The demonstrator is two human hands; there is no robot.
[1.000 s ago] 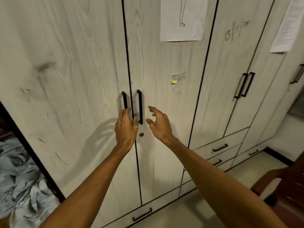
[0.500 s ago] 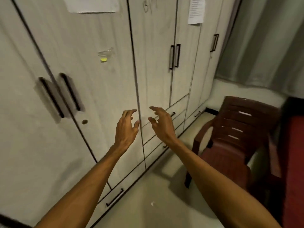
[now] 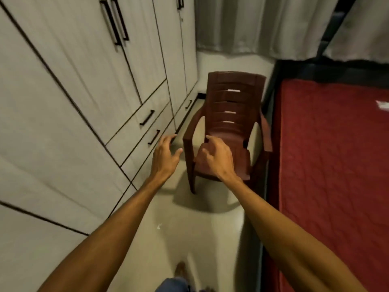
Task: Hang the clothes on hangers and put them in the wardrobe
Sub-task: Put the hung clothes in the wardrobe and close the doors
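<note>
Both bare arms extend forward. The left hand (image 3: 165,155) has its fingers spread and loosely bent, thumb apart, and grasps nothing; it hovers just left of the chair (image 3: 233,106), over the floor (image 3: 179,218). The right hand (image 3: 216,158) is likewise empty, fingers parted and gently curled. It overlaps the chair's seat in the view, and contact cannot be judged. The wardrobe (image 3: 63,102) stands left of the chair with its doors closed, its paired black handles (image 3: 114,21) farther left and its drawers (image 3: 147,118) close to the chair's left front leg. A red bed (image 3: 336,165) runs along the chair's right and a grey curtain (image 3: 242,24) hangs behind it. One second earlier the left hand lies against a pair of wardrobe door handles and the right hand reaches toward them. Half a second earlier both hands are off the doors and the chair enters at the right. Now the chair is central, and the hands' spread is unchanged.
</note>
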